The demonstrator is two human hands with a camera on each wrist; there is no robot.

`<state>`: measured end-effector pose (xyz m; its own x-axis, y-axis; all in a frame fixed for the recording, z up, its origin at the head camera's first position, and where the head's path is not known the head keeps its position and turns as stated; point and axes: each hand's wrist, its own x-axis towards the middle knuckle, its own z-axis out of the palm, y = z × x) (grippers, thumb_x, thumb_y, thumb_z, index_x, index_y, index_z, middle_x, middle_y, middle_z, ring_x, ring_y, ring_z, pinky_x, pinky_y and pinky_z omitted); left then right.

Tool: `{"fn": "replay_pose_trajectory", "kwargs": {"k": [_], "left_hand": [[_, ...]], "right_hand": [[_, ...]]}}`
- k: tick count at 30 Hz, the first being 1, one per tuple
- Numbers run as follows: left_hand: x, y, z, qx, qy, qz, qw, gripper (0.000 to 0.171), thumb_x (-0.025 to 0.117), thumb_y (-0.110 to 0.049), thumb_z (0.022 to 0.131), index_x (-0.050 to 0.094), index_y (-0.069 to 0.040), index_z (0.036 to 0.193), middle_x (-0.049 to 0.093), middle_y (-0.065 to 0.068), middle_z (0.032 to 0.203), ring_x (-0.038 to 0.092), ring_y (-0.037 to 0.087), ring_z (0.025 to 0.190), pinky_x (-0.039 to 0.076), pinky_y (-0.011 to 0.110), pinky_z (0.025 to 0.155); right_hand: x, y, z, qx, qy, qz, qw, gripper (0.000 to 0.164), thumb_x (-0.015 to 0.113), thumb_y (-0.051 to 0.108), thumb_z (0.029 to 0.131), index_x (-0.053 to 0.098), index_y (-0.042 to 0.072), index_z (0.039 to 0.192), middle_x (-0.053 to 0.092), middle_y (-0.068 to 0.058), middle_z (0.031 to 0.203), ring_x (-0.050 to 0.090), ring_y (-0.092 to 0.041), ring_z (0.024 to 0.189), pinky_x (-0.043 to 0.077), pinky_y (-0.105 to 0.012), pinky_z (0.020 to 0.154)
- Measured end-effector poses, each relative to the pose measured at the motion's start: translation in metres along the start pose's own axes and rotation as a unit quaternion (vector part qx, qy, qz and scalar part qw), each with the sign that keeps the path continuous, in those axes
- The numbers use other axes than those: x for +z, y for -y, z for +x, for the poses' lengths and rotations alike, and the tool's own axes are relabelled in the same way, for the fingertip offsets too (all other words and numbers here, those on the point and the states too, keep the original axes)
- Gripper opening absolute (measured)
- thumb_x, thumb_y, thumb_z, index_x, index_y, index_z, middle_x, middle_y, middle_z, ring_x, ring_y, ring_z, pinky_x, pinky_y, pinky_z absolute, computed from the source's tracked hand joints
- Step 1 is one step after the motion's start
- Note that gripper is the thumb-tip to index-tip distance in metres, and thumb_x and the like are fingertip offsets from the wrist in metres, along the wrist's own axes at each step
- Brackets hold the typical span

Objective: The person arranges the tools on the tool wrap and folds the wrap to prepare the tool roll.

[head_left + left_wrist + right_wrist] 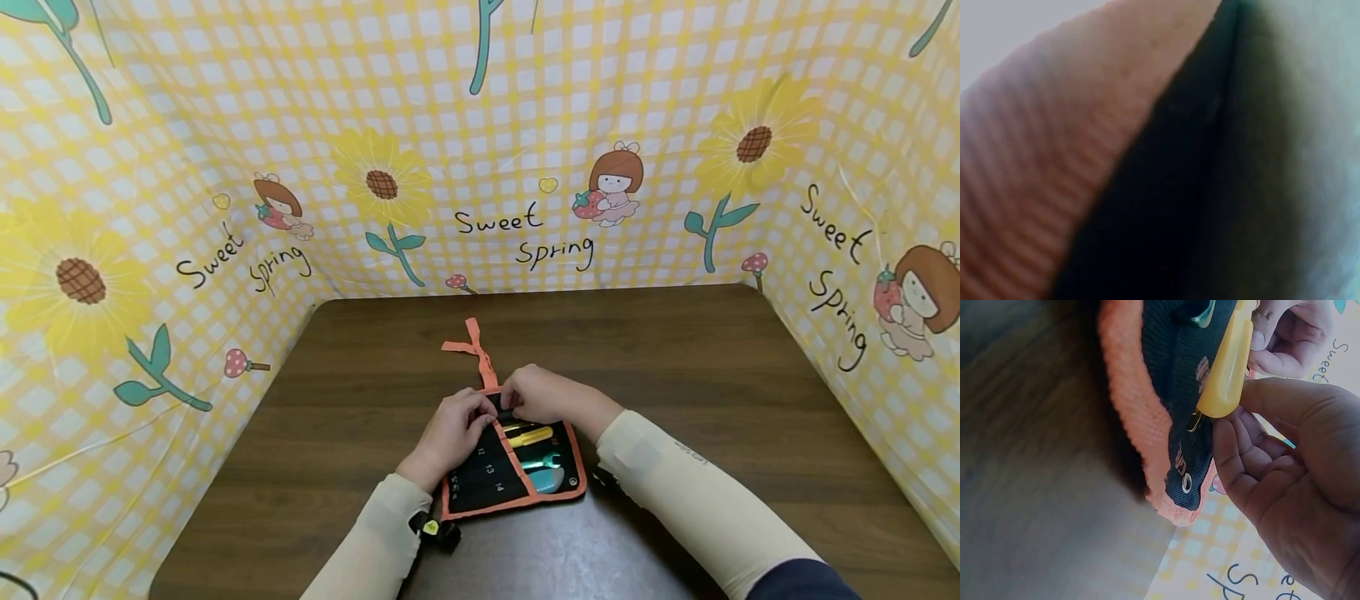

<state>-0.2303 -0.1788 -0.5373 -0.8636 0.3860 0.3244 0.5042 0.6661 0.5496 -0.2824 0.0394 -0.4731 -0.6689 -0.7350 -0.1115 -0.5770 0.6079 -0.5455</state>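
Note:
A black tool pouch (480, 477) with orange trim lies unrolled on the table, printed with numbers beside its pockets. My left hand (452, 433) pinches the orange edge of its pocket band near the top. Curled fingers of my right hand (542, 395) meet the thumb at the pouch's upper end; I cannot tell what is between them. A yellow handle (1225, 378) partly covers those fingertips in the right wrist view. Below it in the pouch sit a green wrench (542, 462) and a light-blue handle (547, 481). The left wrist view shows only blurred skin and dark material.
An orange tie strap (480, 354) stretches from the pouch's top over the brown wooden table (645, 342). Yellow checked cloth (435, 108) with flowers and lettering walls the table at the back and both sides.

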Motion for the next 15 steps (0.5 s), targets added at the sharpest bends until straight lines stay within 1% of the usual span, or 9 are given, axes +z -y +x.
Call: {"fn": "replay_pose_trajectory", "kwargs": {"k": [5, 11, 15], "left_hand": [[-0.0001, 0.0005, -0.0004, 0.000, 0.002, -0.001, 1.0000, 0.011, 0.074, -0.013, 0.099, 0.074, -0.024, 0.099, 0.062, -0.011, 0.098, 0.055, 0.008, 0.079, 0.049, 0.030, 0.069], [0.0008, 0.0018, 0.0001, 0.004, -0.001, 0.000, 1.0000, 0.012, 0.074, -0.013, 0.099, 0.074, -0.024, 0.099, 0.062, -0.011, 0.097, 0.055, 0.008, 0.078, 0.049, 0.029, 0.069], [0.0009, 0.0015, 0.0005, -0.002, -0.003, -0.003, 1.0000, 0.012, 0.075, -0.013, 0.099, 0.074, -0.025, 0.099, 0.061, -0.012, 0.096, 0.054, 0.008, 0.075, 0.048, 0.030, 0.068]], "right_hand": [[0.0003, 0.0007, 0.0011, 0.005, 0.006, -0.007, 1.000, 0.018, 0.071, -0.002, 0.094, 0.079, 0.011, 0.102, 0.074, 0.000, 0.100, 0.068, -0.011, 0.091, 0.057, -0.033, 0.083], [0.0009, -0.0003, 0.0023, 0.000, 0.007, -0.026, 1.000, 0.018, 0.071, -0.001, 0.094, 0.078, 0.013, 0.102, 0.073, 0.002, 0.098, 0.067, -0.009, 0.090, 0.057, -0.030, 0.083], [0.0007, -0.0014, 0.0020, 0.002, 0.012, -0.017, 1.000, 0.017, 0.073, 0.000, 0.094, 0.078, 0.013, 0.104, 0.073, 0.002, 0.100, 0.068, -0.009, 0.092, 0.057, -0.031, 0.084]]}}
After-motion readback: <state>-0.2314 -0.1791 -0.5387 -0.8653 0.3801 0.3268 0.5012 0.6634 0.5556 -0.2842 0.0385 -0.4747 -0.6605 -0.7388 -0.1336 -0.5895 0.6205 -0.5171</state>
